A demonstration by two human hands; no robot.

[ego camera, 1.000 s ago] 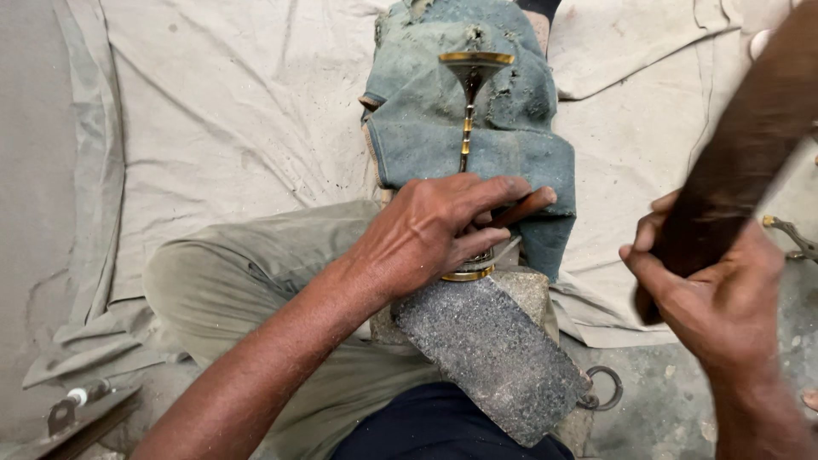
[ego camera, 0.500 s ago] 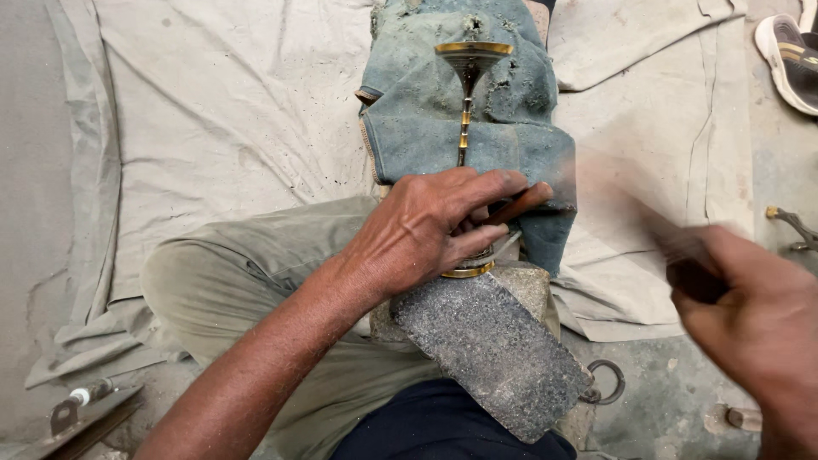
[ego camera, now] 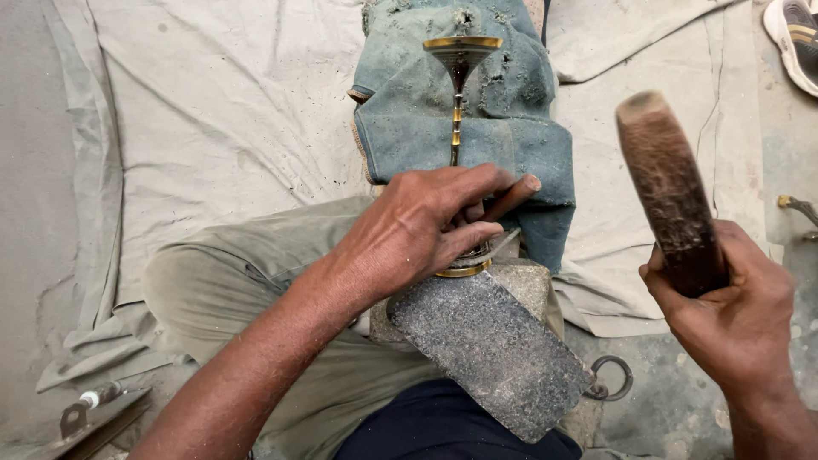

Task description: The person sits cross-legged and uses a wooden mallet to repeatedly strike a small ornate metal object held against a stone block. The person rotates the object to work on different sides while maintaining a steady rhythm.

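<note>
Left hand pins brass goblet, stem pointing away, possibly gripping punch; right hand grips upright mallet.

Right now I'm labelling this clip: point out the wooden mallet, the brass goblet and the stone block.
wooden mallet point(ego camera: 669, 192), head view, mid shaft
brass goblet point(ego camera: 463, 44), head view, cup rim
stone block point(ego camera: 490, 349), head view, top face

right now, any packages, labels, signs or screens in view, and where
None: no package, label, sign or screen shows.
What is there: a brass goblet-like piece lying on a blue-green cloth, its base under the left hand on a grey stone block.
The right hand holds a dark wooden mallet raised at right.
A shoe sits top right.
</note>
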